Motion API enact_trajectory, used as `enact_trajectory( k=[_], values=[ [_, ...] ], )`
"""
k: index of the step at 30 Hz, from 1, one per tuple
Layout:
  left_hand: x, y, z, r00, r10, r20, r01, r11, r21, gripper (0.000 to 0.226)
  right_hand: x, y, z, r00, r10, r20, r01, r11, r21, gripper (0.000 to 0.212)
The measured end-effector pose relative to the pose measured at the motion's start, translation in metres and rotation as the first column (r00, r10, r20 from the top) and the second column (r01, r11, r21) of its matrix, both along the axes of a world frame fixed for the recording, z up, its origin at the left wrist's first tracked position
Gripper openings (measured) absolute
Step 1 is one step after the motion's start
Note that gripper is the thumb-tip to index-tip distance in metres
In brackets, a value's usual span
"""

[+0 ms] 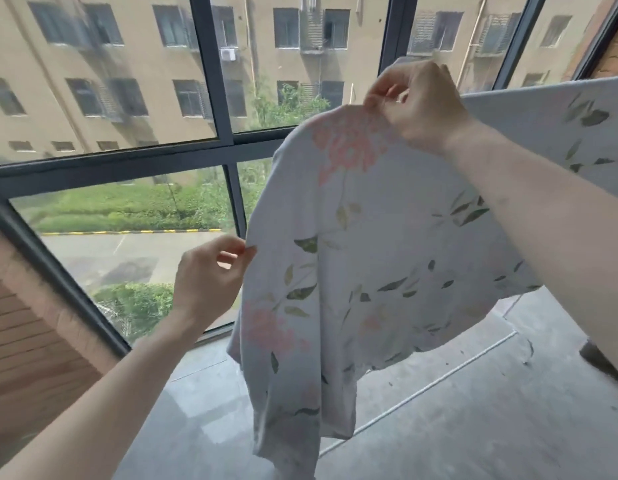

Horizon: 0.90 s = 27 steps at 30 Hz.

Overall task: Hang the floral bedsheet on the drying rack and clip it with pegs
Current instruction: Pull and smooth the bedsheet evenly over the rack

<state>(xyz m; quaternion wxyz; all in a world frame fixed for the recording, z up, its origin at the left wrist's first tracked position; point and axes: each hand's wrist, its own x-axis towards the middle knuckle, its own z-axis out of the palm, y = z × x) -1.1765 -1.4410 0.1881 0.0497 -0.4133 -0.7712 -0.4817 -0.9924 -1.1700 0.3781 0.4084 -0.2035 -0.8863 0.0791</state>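
Head view, looking forward and down: you hold the floral bedsheet (352, 271) up in front of a large dark-framed window (214, 98). Your right hand (418, 105) is raised high, with thumb and fingers pinching the sheet's top edge. Your left hand (210, 282) sits lower and to the left, pinching the sheet's left edge between thumb and fingertips, the other fingers loosely curled. The pale sheet, printed with pink flowers and green leaves, drapes down between your hands; its lower corner hangs free above the grey floor (473, 427). More of the sheet stretches away to the upper right, behind your right forearm. You cannot tell what it rests on there. Open floor lies beneath and to the right of the hanging cloth. A brick wall (30, 341) stands close on your left.
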Motion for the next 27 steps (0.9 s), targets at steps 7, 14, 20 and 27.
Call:
enact_trajectory(
  k=[7,14,20,27],
  values=[
    [0.001,-0.012,0.036,0.996,0.093,0.004,-0.093,0.995,-0.033,0.012,0.005,-0.002,-0.009,0.983,0.088,0.159,-0.082,0.996,-0.043,0.011],
    [-0.023,0.006,0.111,0.994,0.109,0.025,-0.11,0.993,0.047,0.014,-0.007,0.003,0.009,0.981,0.159,0.11,-0.132,0.966,-0.22,0.024],
    [-0.043,0.039,0.184,0.993,0.048,0.11,-0.064,0.987,0.146,0.014,-0.018,0.029,0.026,0.987,-0.042,-0.154,-0.014,0.939,-0.345,0.02],
    [-0.038,0.113,0.219,0.999,-0.044,0.025,0.047,0.991,-0.127,0.013,-0.012,0.059,0.036,0.866,-0.462,-0.191,0.352,0.835,-0.423,0.032]
  ],
)
